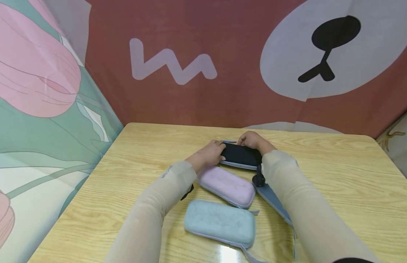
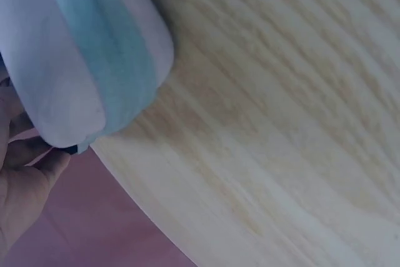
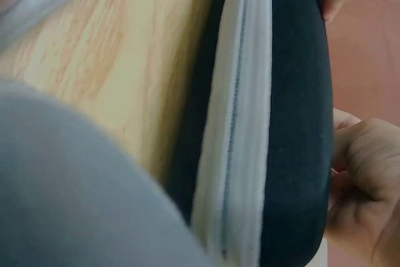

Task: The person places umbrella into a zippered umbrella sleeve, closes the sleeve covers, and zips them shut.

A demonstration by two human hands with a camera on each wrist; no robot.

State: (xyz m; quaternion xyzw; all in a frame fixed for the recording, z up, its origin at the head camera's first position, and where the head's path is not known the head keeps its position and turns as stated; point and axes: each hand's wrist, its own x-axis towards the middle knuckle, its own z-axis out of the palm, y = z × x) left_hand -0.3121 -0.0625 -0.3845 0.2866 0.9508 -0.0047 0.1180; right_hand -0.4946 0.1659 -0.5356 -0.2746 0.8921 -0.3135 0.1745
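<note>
In the head view a black zip case point(image 1: 241, 155) with a pale zipper band lies toward the back of the table. My left hand point(image 1: 210, 155) grips its left end, with the thumb on the near side. At the case's far edge, the curled fingers of my right hand point(image 1: 254, 141) hold on; exactly what the fingertips pinch is hidden. The right wrist view shows that hand point(image 3: 369, 186) against the black case point(image 3: 300, 92) and the zipper band running lengthwise. A lavender zip case point(image 1: 227, 186) sits just in front, under my left wrist.
Nearer the front lies a light blue zip case point(image 1: 219, 223) with a wrist strap. A dark blue zip case point(image 1: 273, 201) is partly covered by my right forearm. The wooden table point(image 1: 150, 146) ends at a printed brown backdrop point(image 1: 190, 106).
</note>
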